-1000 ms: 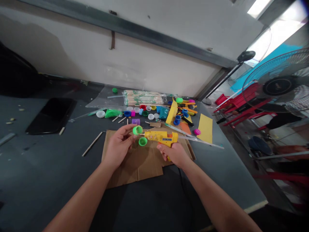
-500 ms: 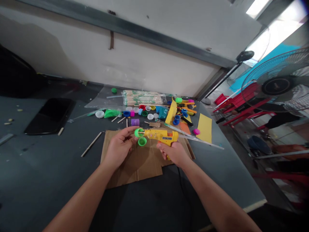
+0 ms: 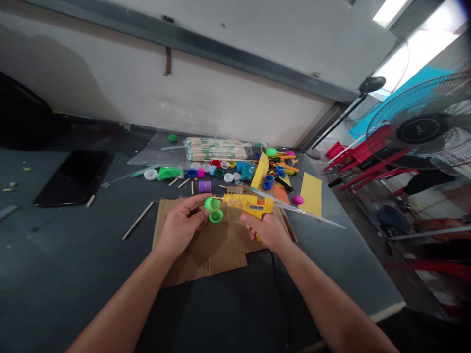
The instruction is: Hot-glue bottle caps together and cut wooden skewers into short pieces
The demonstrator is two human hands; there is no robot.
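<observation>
Pinched in the fingers of my left hand point(image 3: 183, 221) is a bright green bottle cap point(image 3: 211, 203), whose hollow side faces right. A second green cap point(image 3: 216, 215) sits just below it and seems to touch it; whether it is joined cannot be made out. My right hand point(image 3: 265, 228) wraps round the handle of a yellow glue gun point(image 3: 245, 202). The gun's metal nozzle points left, with its tip at the rim of the upper cap. Beneath both hands lies a flat piece of brown cardboard point(image 3: 206, 255).
Behind the cardboard lie several loose bottle caps point(image 3: 219, 173), a purple cap point(image 3: 205, 186), bagged wooden sticks point(image 3: 217, 148) and yellow paper point(image 3: 311, 195). A black phone point(image 3: 73, 177) is at left. The glue gun's cord point(image 3: 277, 279) hangs toward me. A fan point(image 3: 421, 130) stands at right.
The glue gun has shifted slightly right, and its nozzle tip has drawn back from inside the upper cap to its rim. Both green caps now sit closer together.
</observation>
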